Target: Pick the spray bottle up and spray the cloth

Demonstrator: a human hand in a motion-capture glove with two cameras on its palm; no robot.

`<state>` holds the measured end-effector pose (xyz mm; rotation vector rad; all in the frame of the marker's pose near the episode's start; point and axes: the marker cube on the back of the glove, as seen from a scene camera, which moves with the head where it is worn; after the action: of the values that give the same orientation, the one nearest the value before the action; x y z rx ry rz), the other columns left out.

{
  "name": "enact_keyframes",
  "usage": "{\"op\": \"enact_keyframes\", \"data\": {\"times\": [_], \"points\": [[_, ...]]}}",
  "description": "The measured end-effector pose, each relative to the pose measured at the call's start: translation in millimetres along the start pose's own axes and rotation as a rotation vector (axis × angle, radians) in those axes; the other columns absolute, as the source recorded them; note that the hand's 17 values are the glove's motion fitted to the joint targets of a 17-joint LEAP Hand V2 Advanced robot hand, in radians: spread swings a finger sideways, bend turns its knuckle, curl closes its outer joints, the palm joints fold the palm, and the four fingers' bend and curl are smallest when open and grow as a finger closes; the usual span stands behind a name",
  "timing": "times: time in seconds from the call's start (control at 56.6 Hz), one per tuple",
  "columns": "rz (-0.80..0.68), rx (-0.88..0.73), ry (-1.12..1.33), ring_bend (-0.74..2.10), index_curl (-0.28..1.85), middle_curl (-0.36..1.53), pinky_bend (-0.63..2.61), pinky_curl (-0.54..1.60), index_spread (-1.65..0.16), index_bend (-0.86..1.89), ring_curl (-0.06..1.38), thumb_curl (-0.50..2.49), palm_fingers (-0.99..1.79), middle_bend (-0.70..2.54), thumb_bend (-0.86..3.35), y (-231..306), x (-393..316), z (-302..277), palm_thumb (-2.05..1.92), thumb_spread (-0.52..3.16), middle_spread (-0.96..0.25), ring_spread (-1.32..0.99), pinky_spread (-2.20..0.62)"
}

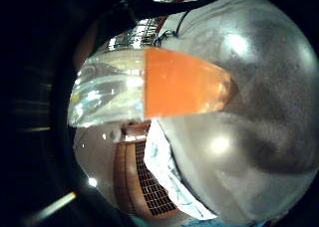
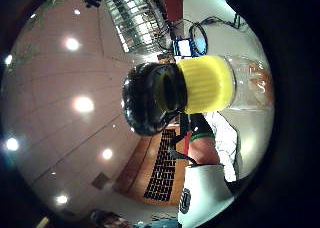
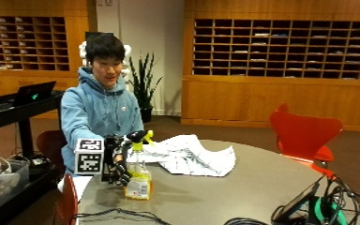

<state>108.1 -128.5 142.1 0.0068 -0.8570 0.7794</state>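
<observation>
The table [image 3: 242, 187] is the biggest thing in front of me: one round grey top. On it lies one cloth [image 3: 189, 157], white and crumpled, spread out just past the bottle on the far side. One bottle [image 3: 138, 176] stands upright near my edge of the table, clear with yellowish liquid, an orange label, a yellow collar and a black spray head on top. My hand [image 3: 114, 161] is at the bottle's side, level with its neck and upper body. Both palm views are filled by it, the label in one and the collar and head in the other, so it sits right against my palm. My fingers look curled round it, so I take it that I am gripping it, though the bottle appears to rest on the table, not yet lifted.

What could go wrong, as I judge it: the nozzle seems to point sideways rather than at the cloth, so spraying without turning it would wet the table. My grip sits below the trigger, so reaching for it could let the bottle slip or tip.
</observation>
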Motion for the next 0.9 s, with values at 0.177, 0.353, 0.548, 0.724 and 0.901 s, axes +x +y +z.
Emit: {"op": "enact_keyframes", "data": {"times": [0.177, 0.353, 0.548, 0.724, 0.901], "points": [[-0.028, 0.001, 0.073, 0.42, 0.2, 0.37, 0.51, 0.34, -0.17, 0.14, 0.29, 0.51, 0.29, 0.3, -0.03, -10, -2, 4, 0.85, 0.88, 0.06, 0.13, 0.24], [-0.037, 0.031, 0.127, 0.44, 0.22, 0.37, 0.43, 0.32, -0.2, 0.12, 0.3, 0.51, 0.37, 0.31, -0.03, -18, 0, 6, 0.85, 0.87, 0.0, 0.07, 0.24], [-0.083, 0.011, 0.147, 0.46, 0.22, 0.37, 0.38, 0.32, -0.23, 0.13, 0.31, 0.51, 0.46, 0.33, -0.03, -18, 4, 4, 0.86, 0.86, -0.06, 0.01, 0.23], [-0.08, 0.016, 0.153, 0.45, 0.23, 0.38, 0.34, 0.32, -0.24, 0.12, 0.32, 0.5, 0.53, 0.33, -0.03, -28, -2, 4, 0.84, 0.87, -0.08, -0.01, 0.23], [-0.067, 0.001, 0.186, 0.49, 0.24, 0.37, 0.32, 0.32, -0.25, 0.13, 0.32, 0.49, 0.76, 0.31, -0.04, -32, -5, 5, 0.82, 0.87, -0.1, -0.06, 0.16]]}}
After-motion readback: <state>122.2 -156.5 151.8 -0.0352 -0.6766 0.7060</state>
